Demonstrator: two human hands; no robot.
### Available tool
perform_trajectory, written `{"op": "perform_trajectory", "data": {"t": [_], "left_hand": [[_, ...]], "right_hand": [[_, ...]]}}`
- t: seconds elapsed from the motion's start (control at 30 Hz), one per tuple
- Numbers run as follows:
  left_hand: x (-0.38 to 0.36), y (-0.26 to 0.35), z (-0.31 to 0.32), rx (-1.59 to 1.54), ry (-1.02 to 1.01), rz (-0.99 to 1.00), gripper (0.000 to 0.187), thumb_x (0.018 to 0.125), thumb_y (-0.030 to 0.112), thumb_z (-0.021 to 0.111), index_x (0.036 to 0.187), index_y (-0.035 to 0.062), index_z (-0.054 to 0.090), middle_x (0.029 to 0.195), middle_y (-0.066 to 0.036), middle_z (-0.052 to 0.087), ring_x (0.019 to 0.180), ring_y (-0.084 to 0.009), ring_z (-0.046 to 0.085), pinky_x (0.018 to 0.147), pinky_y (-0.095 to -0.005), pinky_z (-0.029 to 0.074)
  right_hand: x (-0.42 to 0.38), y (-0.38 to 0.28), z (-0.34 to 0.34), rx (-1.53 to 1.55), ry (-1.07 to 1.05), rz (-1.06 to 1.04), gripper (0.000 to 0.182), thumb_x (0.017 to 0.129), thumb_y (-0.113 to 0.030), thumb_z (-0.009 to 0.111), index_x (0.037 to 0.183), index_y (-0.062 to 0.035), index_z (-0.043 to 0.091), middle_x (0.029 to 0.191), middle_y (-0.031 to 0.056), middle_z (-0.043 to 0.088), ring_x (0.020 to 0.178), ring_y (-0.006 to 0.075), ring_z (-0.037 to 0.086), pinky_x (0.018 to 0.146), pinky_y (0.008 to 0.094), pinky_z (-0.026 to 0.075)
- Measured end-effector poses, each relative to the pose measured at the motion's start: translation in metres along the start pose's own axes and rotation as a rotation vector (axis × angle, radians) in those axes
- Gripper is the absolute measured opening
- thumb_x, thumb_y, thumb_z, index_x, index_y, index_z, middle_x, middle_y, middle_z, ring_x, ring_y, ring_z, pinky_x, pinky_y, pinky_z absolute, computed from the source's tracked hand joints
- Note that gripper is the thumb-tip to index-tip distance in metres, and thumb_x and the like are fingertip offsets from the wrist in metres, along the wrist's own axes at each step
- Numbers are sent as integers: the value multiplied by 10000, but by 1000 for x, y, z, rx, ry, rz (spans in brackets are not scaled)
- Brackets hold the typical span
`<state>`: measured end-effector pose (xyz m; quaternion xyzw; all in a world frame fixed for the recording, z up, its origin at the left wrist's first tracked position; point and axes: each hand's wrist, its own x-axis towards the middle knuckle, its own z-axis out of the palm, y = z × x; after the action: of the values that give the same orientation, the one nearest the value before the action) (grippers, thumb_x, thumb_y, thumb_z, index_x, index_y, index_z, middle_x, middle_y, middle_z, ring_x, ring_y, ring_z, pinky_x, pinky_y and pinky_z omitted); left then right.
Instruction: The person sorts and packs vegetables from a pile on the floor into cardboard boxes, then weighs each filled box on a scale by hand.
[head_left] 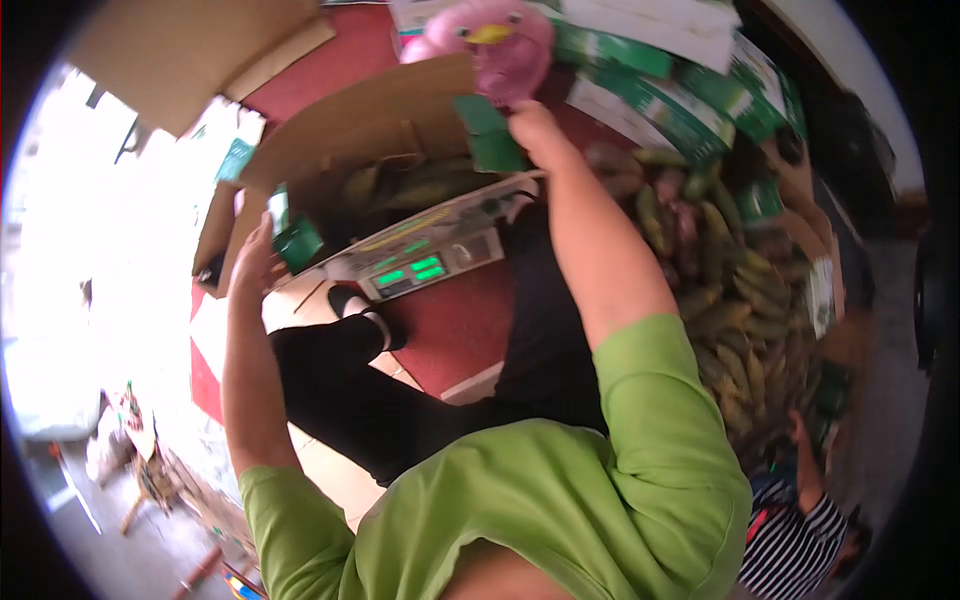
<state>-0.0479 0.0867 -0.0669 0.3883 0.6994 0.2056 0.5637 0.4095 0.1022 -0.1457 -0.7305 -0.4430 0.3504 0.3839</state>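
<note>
A cardboard box (370, 125) stands behind a digital scale display with glowing green digits (428, 267). Long yellowish-green produce (425, 188) lies inside it, partly in shadow. At the box's left end, my left hand (255, 262) has its fingers at the edge, beside a green printed flap (298, 243). My right hand (540, 135) is closed on another green flap (492, 135) at the right end. Both hands are slightly blurred, and the near wall hides part of the contents.
A large heap of long produce (745, 290) lies to the right. Green-and-white printed cartons (650, 100) and a pink bird-like figure (490, 45) are at the back. Another person in a striped shirt (790, 535) is at lower right. The floor mat (455, 345) is red.
</note>
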Motion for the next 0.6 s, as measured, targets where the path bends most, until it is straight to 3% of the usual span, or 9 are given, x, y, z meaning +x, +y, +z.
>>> {"op": "perform_trajectory", "data": {"t": [0.1, 0.13, 0.23, 0.27, 0.33, 0.37, 0.4, 0.53, 0.6], "left_hand": [[-22, 8, 14, 11, 22, 51, 620, 852, 565, 465, 1260, 99, 443, 1211, -81, 498, 1038, -246, 521, 858, -417, 429], [-19, 8, 11, 90, -18, 40, 639, 841, 579, 466, 1262, 100, 444, 1220, -89, 500, 1065, -261, 512, 859, -431, 431], [-24, 19, 10, 324, 102, -18, 762, 788, 675, 448, 1300, 111, 430, 1254, -119, 495, 1081, -276, 515, 831, -449, 453], [-15, 10, 8, 222, 94, -9, 774, 793, 685, 427, 1313, 112, 416, 1249, -124, 499, 1054, -282, 532, 832, -452, 452], [-3, -10, 11, -38, 51, 31, 748, 838, 642, 399, 1292, 49, 429, 1236, -136, 507, 1036, -276, 537, 843, -439, 445], [-14, -9, 15, -137, 85, 70, 671, 836, 656, 397, 1257, 139, 477, 1106, -41, 554, 988, -180, 504, 820, -367, 421], [-32, 0, 15, -166, 153, 102, 737, 841, 622, 426, 1287, 35, 429, 1220, -130, 510, 1074, -253, 504, 857, -409, 436], [-22, -36, -12, -311, 203, 87, 780, 834, 657, 387, 1296, 30, 419, 1221, -135, 510, 1067, -265, 504, 858, -405, 424], [-18, -54, -25, -476, 165, 68, 780, 825, 690, 355, 1257, 50, 462, 1123, -119, 550, 968, -240, 520, 811, -403, 410]], "right_hand": [[16, 26, 11, 244, -27, -74, 265, 837, -35, 469, 1046, -24, 632, 856, 60, 627, 739, 160, 586, 646, 320, 476], [11, 16, 2, 268, -128, -2, 390, 741, 19, 412, 1086, 13, 594, 965, 131, 627, 903, 240, 572, 791, 353, 432], [21, 20, -3, 385, -198, 116, 447, 746, 37, 399, 1179, 59, 509, 1020, 151, 590, 902, 233, 568, 792, 348, 451], [-14, -29, -9, 397, -148, 171, 479, 753, 33, 401, 1229, 66, 449, 1075, 184, 558, 941, 246, 551, 809, 361, 451], [0, -11, -16, 314, -125, 157, 511, 784, 18, 425, 1291, 28, 363, 1071, 197, 546, 892, 260, 571, 738, 365, 481], [4, -10, -16, 330, -161, 168, 567, 803, 11, 448, 1347, -7, 288, 1041, 199, 551, 838, 263, 592, 675, 373, 504], [-7, -30, -15, 331, -146, 192, 590, 798, 19, 448, 1359, -23, 268, 1045, 201, 548, 831, 264, 594, 672, 374, 505], [-27, -81, -5, 435, -131, 210, 651, 775, 59, 456, 1368, -90, 235, 967, 152, 543, 771, 231, 586, 618, 325, 501], [-36, -111, 9, 471, -163, 143, 642, 783, 57, 458, 1367, -95, 239, 970, 145, 542, 777, 227, 586, 627, 317, 501]]}}
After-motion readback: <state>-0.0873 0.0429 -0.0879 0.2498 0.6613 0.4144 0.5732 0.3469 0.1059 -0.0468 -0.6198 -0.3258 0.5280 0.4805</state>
